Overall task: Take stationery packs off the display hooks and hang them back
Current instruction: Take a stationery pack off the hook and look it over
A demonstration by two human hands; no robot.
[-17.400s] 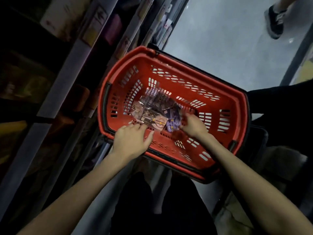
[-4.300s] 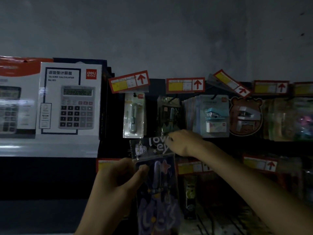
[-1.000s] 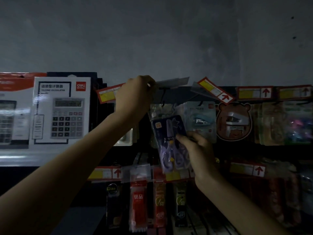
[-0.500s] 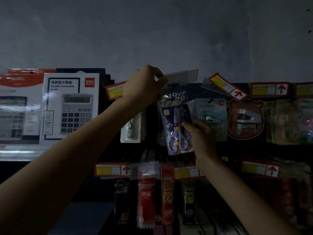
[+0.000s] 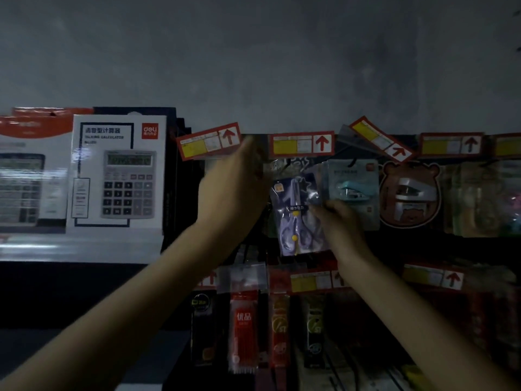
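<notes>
Scissors pack (image 5: 296, 213): hangs under a red price tag (image 5: 301, 144), between both hands.
Right hand (image 5: 338, 221): pinches the pack's right edge.
Left hand (image 5: 234, 187): blurred, raised just left of the pack; grip unclear.
Calculator box (image 5: 118, 173): left, on a shelf (image 5: 79, 249).

Top row's tight: the scissors pack (image 5: 298, 210) is hanging just beside the stapler pack (image 5: 352, 190), and price tags (image 5: 301, 143) are jutting out above them. Open room is only showing along the bare wall (image 5: 253, 66) above.

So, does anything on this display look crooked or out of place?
Yes: the price tag above the blue stapler pack hangs clearly tilted, its arrow pointing diagonally, while the tag to its right sits level.
</notes>
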